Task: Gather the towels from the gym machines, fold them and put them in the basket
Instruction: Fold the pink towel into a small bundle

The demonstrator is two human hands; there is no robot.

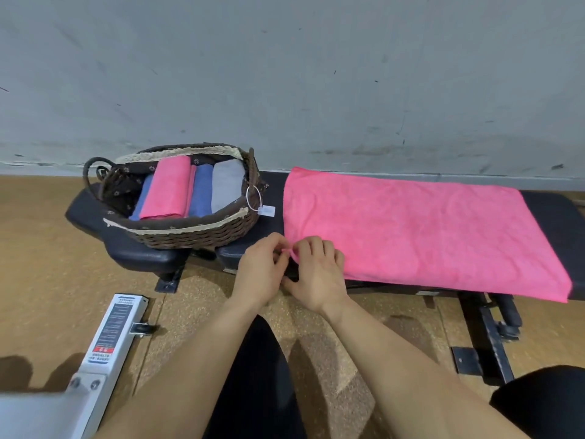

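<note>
- Both hands, left hand (260,270) and right hand (319,274), pinch the near-left corner of the pink towel (411,229).
- The towel lies flat along the bench (550,217), its near edge overhanging.
- The basket (190,229) sits just beside the towel's left edge.

both forearms bare, reaching forward and converging; left hand (260,270) and right hand (317,274) side by side, palms down, fingertips pinched together on the corner of the pink towel (411,229), thumbs tucked underneath
</note>
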